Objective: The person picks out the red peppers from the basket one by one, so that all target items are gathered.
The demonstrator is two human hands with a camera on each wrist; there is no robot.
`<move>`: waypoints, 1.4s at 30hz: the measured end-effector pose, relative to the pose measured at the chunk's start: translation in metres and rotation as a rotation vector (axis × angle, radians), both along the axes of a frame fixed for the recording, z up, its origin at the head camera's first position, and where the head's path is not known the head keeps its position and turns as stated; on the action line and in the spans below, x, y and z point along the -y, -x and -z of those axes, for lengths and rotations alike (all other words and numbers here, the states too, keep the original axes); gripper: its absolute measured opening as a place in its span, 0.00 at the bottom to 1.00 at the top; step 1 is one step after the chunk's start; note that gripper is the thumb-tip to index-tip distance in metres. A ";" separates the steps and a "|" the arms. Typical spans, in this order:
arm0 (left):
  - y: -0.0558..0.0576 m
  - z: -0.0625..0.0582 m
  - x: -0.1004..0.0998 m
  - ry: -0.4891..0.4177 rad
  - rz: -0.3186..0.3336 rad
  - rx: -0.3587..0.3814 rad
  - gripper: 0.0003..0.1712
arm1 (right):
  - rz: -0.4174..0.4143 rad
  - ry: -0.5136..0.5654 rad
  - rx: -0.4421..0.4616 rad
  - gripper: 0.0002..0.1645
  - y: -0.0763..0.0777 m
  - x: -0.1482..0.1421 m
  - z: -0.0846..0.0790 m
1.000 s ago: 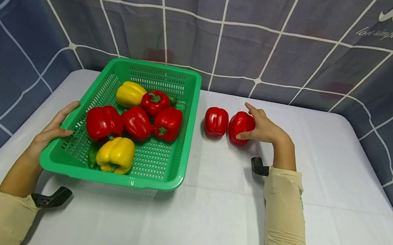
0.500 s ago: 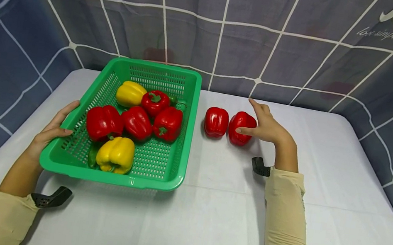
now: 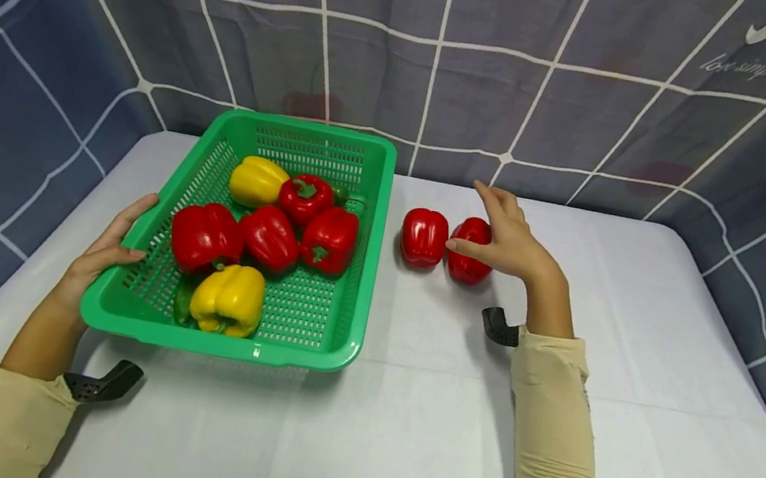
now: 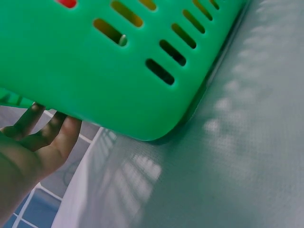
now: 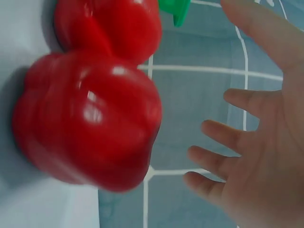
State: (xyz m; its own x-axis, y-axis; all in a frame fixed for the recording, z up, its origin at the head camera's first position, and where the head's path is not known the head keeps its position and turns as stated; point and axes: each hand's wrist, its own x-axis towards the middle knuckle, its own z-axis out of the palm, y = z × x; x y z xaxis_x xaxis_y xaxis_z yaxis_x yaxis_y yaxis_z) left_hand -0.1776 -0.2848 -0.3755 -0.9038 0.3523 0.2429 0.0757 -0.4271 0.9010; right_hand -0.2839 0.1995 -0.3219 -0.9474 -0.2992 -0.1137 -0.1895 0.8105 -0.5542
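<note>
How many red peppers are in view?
6: four red peppers in the basket (left, middle, back, right), two on the table beside it, one partly behind the right hand. Others may be hidden.

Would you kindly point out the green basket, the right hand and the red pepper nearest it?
Green basket (image 3: pixel 296 355): head view, front rim.
Right hand (image 3: pixel 513 245): head view, middle of the hand.
Red pepper (image 5: pixel 90 121): right wrist view, middle of its glossy side.
</note>
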 end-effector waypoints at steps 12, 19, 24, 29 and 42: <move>-0.006 -0.002 -0.001 0.034 0.004 0.036 0.39 | -0.109 0.056 -0.072 0.55 -0.006 0.038 -0.001; -0.005 -0.005 0.000 0.005 0.020 0.029 0.39 | -0.155 0.081 -0.086 0.56 -0.003 0.057 -0.007; -0.005 -0.006 0.001 0.064 -0.016 0.030 0.39 | -0.236 0.074 -0.074 0.58 0.003 0.083 -0.013; -0.005 -0.005 0.000 0.074 -0.024 0.045 0.39 | -0.300 0.008 -0.063 0.60 0.005 0.110 -0.014; -0.007 -0.006 0.000 0.130 -0.044 0.048 0.39 | -0.353 -0.320 -0.058 0.63 0.011 0.153 -0.012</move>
State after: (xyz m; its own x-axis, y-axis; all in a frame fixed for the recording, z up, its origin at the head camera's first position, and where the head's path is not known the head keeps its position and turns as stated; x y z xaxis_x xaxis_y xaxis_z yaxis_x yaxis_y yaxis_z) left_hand -0.1710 -0.2846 -0.3691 -0.9287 0.3375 0.1539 0.0474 -0.3034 0.9517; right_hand -0.2954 0.0463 -0.3095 -0.8014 -0.5627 -0.2029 -0.5072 0.8191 -0.2681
